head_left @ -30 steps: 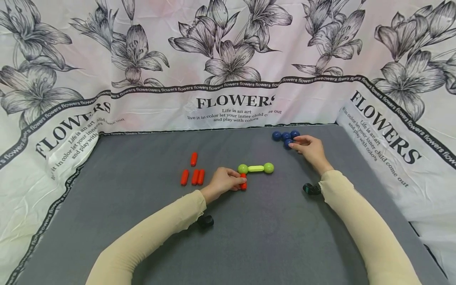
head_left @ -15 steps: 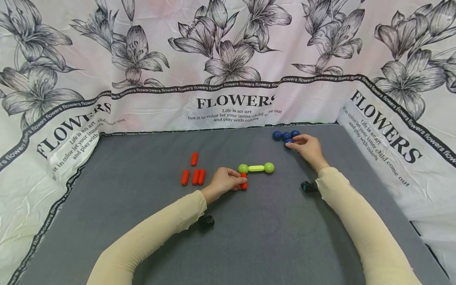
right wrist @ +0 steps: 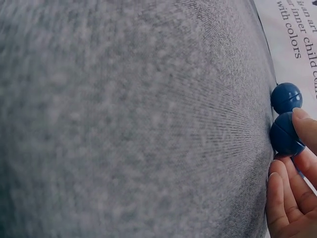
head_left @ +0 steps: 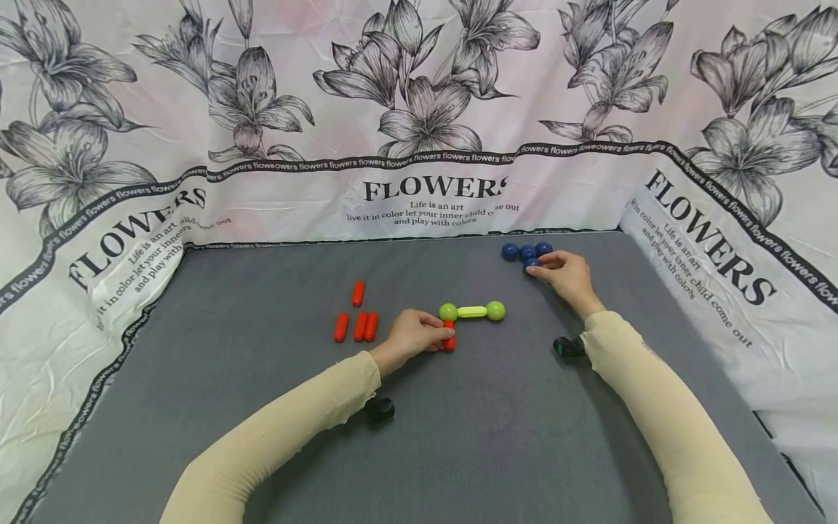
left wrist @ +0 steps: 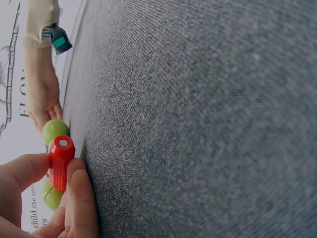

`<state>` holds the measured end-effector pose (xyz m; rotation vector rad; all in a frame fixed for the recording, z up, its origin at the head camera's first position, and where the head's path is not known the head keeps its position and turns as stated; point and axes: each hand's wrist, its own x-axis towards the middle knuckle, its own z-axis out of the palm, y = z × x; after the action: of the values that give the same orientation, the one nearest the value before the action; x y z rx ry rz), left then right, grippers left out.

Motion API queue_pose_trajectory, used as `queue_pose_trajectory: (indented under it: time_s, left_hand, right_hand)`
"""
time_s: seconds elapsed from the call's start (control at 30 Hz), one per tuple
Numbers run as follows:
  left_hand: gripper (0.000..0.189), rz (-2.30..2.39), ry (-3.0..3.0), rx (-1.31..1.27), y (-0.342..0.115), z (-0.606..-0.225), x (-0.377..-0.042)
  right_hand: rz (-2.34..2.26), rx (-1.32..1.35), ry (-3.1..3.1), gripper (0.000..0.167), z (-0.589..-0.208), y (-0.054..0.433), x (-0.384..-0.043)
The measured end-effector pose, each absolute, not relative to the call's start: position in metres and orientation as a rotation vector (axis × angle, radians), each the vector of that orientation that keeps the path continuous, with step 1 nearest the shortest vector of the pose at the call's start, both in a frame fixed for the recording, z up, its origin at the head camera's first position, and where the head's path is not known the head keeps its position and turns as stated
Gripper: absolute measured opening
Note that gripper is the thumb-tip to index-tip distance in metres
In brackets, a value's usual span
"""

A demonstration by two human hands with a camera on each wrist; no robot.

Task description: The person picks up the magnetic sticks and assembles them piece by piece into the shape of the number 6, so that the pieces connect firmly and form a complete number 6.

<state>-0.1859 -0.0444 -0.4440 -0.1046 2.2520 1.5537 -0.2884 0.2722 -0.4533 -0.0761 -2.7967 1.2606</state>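
Observation:
In the head view my left hand (head_left: 411,338) pinches a short red rod (head_left: 450,345) between thumb and fingers. The rod's upper end is right at a green ball (head_left: 448,312), which sits at one end of a light green rod (head_left: 472,311). A second green ball (head_left: 495,311) caps that rod's right end. The left wrist view shows the red rod (left wrist: 58,173) with a silvery dot on its near end. Farther back, my right hand (head_left: 571,280) pinches a blue ball (right wrist: 285,136), partly covered by the thumb. Another blue ball (right wrist: 287,98) stands beside it.
Several more red rods (head_left: 341,327) lie left of my left hand. Beyond my right fingertips, other blue balls (head_left: 510,252) cluster near the grey tabletop's back edge. Flower-printed cloth (head_left: 425,196) hangs behind. Black wrist devices (head_left: 380,410) hang under both sleeves.
My right hand has shifted slightly left onto the blue ball, its thumb covering more of it. The left hand and the red rod have stayed in place.

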Motion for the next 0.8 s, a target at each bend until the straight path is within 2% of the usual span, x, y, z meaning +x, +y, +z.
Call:
queue_pose_trajectory:
  time_s: [0.43, 0.8]
  left_hand:
    - [0.03, 1.548, 2.256, -0.098, -0.045, -0.442, -0.185]
    - [0.031, 1.567, 2.259, -0.079, -0.045, -0.449, -0.187]
  right_hand:
    - [1.336, -0.038, -2.754, 0.048, -0.453, 0.274, -0.284]
    - [1.384, 0.044, -2.772, 0.052, -0.439, 0.262, -0.267]
